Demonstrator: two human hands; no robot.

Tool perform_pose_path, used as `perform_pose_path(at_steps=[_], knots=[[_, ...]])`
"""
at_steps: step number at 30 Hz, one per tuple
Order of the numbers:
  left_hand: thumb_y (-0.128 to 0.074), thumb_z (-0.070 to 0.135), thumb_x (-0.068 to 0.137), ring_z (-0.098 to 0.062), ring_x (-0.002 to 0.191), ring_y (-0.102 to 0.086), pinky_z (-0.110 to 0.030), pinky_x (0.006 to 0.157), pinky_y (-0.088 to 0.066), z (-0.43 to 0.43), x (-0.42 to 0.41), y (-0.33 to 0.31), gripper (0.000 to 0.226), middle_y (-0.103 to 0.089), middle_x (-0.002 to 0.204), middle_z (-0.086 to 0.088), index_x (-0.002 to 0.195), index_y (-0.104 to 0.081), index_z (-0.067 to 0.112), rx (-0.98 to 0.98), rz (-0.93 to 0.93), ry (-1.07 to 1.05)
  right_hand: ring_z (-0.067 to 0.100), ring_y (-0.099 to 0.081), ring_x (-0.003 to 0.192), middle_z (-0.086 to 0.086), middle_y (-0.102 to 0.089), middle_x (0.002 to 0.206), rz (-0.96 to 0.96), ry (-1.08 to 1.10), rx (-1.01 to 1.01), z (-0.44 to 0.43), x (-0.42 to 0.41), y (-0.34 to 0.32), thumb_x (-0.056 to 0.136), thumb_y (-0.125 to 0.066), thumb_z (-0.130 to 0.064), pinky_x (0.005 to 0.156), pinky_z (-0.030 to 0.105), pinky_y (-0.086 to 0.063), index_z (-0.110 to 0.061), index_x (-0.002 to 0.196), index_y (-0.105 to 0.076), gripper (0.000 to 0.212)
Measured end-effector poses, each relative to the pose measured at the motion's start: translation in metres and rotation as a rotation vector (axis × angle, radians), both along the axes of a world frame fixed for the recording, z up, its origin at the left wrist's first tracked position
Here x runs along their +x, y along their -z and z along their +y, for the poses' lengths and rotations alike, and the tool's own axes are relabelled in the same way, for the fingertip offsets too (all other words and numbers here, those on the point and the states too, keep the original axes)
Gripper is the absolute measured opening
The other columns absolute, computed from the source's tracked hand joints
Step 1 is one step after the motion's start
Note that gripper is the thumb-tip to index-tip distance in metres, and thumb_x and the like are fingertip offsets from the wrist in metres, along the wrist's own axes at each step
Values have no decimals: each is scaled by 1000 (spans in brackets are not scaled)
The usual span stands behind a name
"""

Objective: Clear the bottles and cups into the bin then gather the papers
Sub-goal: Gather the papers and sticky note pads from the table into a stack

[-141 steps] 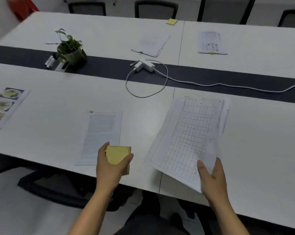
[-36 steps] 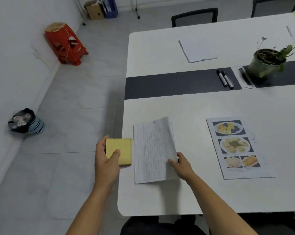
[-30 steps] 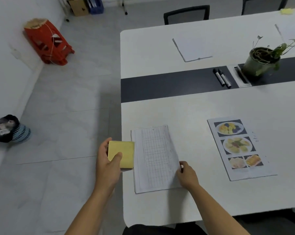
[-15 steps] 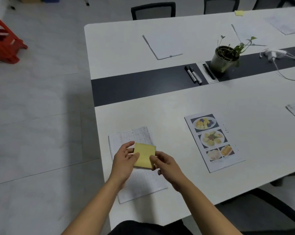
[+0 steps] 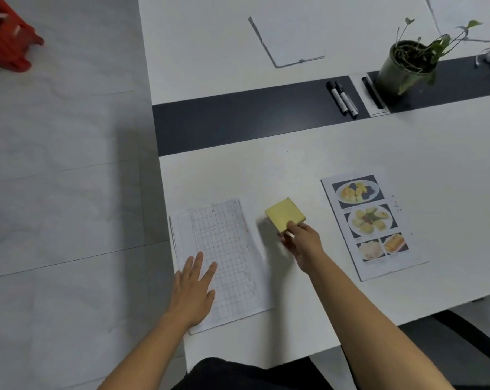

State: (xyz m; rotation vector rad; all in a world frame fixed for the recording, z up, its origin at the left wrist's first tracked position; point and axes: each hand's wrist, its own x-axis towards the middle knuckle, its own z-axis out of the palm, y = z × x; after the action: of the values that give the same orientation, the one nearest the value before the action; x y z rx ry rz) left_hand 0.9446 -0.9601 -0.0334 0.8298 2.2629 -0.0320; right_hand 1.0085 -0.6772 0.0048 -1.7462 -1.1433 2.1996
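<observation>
Bare forearms, no sleeves visible; dark garment at bottom edge.

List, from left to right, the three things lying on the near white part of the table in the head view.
Grid sheet → yellow pad of sticky notes → sheet with food photos.

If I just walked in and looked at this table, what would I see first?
Probably the bright yellow sticky-note pad in the middle of the white table, pinched at its near corner by the right hand. Next, the colourful food-photo sheet to its right, and the left hand lying flat on the grid paper at the table's left edge.
</observation>
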Motion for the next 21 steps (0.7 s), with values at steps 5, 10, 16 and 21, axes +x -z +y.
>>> perform_pose_path(at_steps=[5,10,16,21], knots=[[-34,37,104,-23,148,26,-44,119,13,-10,-4,3,66,34,157,-2,155,8,34,17,-12,9,24,-64,70,14,-68,87,-60,-58,-2,0,-30,24,94,-62,-5,78,36,-58,0,110,-65,17],[-36,33,104,-23,146,29,-45,117,16,-8,-4,2,67,35,156,-3,156,7,33,36,-22,-2,23,-60,67,11,-65,80,-233,-201,138,-1,-27,38,89,-59,-6,69,37,-57,2,112,-65,25],[-28,44,103,-24,149,22,-49,121,8,4,-9,-11,62,31,157,-1,158,-1,29,52,23,-19,30,-50,131,11,-49,144,-386,-558,576,-4,-11,9,100,-51,-34,108,41,-40,-10,153,-31,62],[-34,50,102,-13,151,-7,-36,120,-7,18,-22,-76,59,-11,164,7,155,-23,27,503,61,-359,14,-35,142,-1,-36,155,-255,-644,1003,-24,27,-58,104,-38,-45,110,31,-32,-23,151,-36,52]])
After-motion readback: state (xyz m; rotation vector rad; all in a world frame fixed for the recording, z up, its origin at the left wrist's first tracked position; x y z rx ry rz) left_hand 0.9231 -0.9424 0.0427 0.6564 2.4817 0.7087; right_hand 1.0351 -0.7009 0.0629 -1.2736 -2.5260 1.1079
